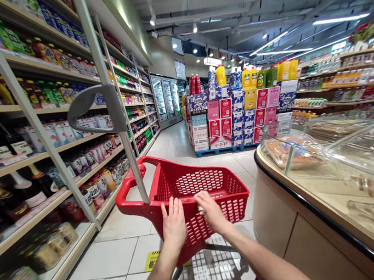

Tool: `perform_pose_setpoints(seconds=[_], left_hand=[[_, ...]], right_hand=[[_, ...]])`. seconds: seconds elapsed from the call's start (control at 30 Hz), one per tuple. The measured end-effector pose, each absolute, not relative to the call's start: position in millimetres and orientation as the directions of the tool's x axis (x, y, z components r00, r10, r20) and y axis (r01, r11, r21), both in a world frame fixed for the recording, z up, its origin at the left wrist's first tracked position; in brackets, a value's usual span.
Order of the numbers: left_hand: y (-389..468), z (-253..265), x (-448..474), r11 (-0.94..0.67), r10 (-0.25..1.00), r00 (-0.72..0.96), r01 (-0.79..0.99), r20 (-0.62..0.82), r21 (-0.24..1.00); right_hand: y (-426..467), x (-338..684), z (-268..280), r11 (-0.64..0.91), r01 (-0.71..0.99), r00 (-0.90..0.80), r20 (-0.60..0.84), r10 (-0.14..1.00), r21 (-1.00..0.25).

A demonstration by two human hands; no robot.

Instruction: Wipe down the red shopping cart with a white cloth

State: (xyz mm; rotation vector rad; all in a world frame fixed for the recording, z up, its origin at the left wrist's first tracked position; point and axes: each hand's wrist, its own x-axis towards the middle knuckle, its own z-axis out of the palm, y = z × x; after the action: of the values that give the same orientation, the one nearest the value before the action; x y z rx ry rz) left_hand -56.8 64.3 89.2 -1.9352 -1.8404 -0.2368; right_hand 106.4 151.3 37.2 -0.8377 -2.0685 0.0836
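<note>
A red plastic shopping cart basket with perforated walls stands right in front of me on a wheeled frame. My left hand lies against its near rim, fingers stretched out and close together. Just to the right, my right hand is at the same rim with its fingers curled. A small whitish bit shows by those fingers, too small to name. From the cart's left side a metal pole rises, carrying a grey loop-shaped handle above the red push bar.
Shelves of bottles and cans run along the left. At right stands a curved counter with packaged food under clear covers. Stacked drink cartons on a blue pallet stand ahead, with glass-door fridges farther back. A yellow floor sticker is below.
</note>
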Motion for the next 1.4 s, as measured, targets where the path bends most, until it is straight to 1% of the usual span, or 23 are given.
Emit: perform_pose_setpoints(seconds=[0.1, 0.13, 0.17, 0.23, 0.27, 0.3, 0.33, 0.37, 0.43, 0.53, 0.6, 0.67, 0.73, 0.8, 0.9, 0.97, 1.03, 1.1, 1.17, 1.23, 1.27, 1.33, 1.4], left_hand=[[57.3, 93.1, -66.7, -0.100, 0.861, 0.186, 0.974, 0.473, -0.202], [53.5, 97.4, -75.2, -0.121, 0.833, 0.208, 0.973, 0.513, -0.198], [49.3, 103.1, -86.0, -0.105, 0.796, 0.192, 0.978, 0.574, -0.182], [41.1, 116.5, -111.4, 0.040, 0.699, 0.040, 0.995, 0.714, -0.094], [37.8, 122.8, -123.8, 0.125, 0.658, -0.056, 0.991, 0.751, -0.036], [35.6, 127.8, -134.6, 0.184, 0.645, -0.125, 0.983, 0.754, 0.006], [34.4, 131.2, -143.1, 0.210, 0.661, -0.160, 0.977, 0.733, 0.024], [34.2, 132.6, -149.1, 0.203, 0.698, -0.159, 0.979, 0.698, 0.020], [35.3, 130.6, -154.2, 0.148, 0.759, -0.105, 0.989, 0.643, -0.013], [35.9, 122.6, -152.8, 0.104, 0.762, -0.059, 0.994, 0.645, -0.031], [34.5, 119.1, -151.5, 0.081, 0.766, -0.042, 0.996, 0.641, -0.031], [32.9, 118.1, -151.1, 0.073, 0.770, -0.042, 0.997, 0.637, -0.023], [32.0, 118.2, -151.5, 0.077, 0.766, -0.051, 0.997, 0.641, -0.012], [31.8, 118.4, -152.3, 0.081, 0.761, -0.059, 0.997, 0.646, -0.005], [31.7, 117.3, -154.2, 0.084, 0.762, -0.060, 0.996, 0.645, -0.007], [31.1, 115.9, -155.6, 0.081, 0.760, -0.048, 0.997, 0.648, -0.020], [30.2, 114.4, -156.4, 0.075, 0.755, -0.034, 0.997, 0.655, -0.034], [29.3, 113.7, -156.3, 0.071, 0.753, -0.025, 0.996, 0.658, -0.044], [28.5, 113.8, -155.5, 0.072, 0.759, -0.024, 0.996, 0.651, -0.047], [27.7, 114.3, -154.7, 0.082, 0.768, -0.034, 0.996, 0.640, -0.046], [27.4, 114.5, -154.4, 0.088, 0.771, -0.040, 0.995, 0.636, -0.044], [26.7, 114.5, -154.5, 0.085, 0.773, -0.038, 0.995, 0.633, -0.044], [26.1, 114.0, -155.0, 0.069, 0.770, -0.025, 0.997, 0.638, -0.045]], right_hand=[[145.9, 90.6, 35.8, 0.771, 0.526, -0.385, 0.708, 0.592, -0.358], [146.5, 94.2, 34.6, 0.750, 0.546, -0.356, 0.707, 0.612, -0.374], [147.6, 99.8, 33.7, 0.718, 0.571, -0.307, 0.708, 0.636, -0.398], [147.8, 105.8, 35.6, 0.672, 0.592, -0.216, 0.716, 0.664, -0.445], [145.3, 101.9, 39.4, 0.679, 0.574, -0.205, 0.722, 0.661, -0.458], [140.6, 92.0, 45.5, 0.708, 0.534, -0.219, 0.734, 0.643, -0.462], [133.9, 76.8, 53.4, 0.750, 0.479, -0.250, 0.748, 0.615, -0.456], [126.0, 58.1, 62.5, 0.795, 0.413, -0.295, 0.761, 0.578, -0.444], [111.3, 20.1, 80.0, 0.855, 0.313, -0.339, 0.791, 0.508, -0.415], [104.6, -6.5, 90.4, 0.906, 0.254, -0.394, 0.818, 0.418, -0.340], [110.1, -1.4, 86.1, 0.888, 0.299, -0.351, 0.825, 0.443, -0.349], [115.0, 5.5, 79.5, 0.830, 0.378, -0.240, 0.823, 0.516, -0.410], [111.5, 1.4, 75.3, 0.803, 0.407, -0.192, 0.819, 0.541, -0.436], [99.1, -12.6, 74.0, 0.850, 0.365, -0.262, 0.834, 0.485, -0.379], [80.5, -28.7, 79.5, 0.940, 0.262, -0.377, 0.874, 0.308, -0.219], [79.7, -28.7, 98.2, 0.970, 0.211, -0.382, 0.904, 0.192, -0.117], [90.0, -26.3, 138.1, 0.981, 0.188, -0.326, 0.940, 0.104, -0.044], [106.5, -28.6, 194.1, 0.978, 0.211, -0.247, 0.968, 0.048, 0.006], [123.0, -34.4, 245.4, 0.968, 0.239, -0.276, 0.961, -0.010, 0.079], [134.1, -37.0, 268.1, 0.957, 0.237, -0.374, 0.925, -0.069, 0.168], [136.6, -35.0, 265.2, 0.952, 0.217, -0.449, 0.888, -0.097, 0.214], [136.7, -24.3, 237.9, 0.946, 0.142, -0.616, 0.774, -0.146, 0.292], [133.9, -10.1, 203.9, 0.945, 0.064, -0.745, 0.645, -0.168, 0.320]])
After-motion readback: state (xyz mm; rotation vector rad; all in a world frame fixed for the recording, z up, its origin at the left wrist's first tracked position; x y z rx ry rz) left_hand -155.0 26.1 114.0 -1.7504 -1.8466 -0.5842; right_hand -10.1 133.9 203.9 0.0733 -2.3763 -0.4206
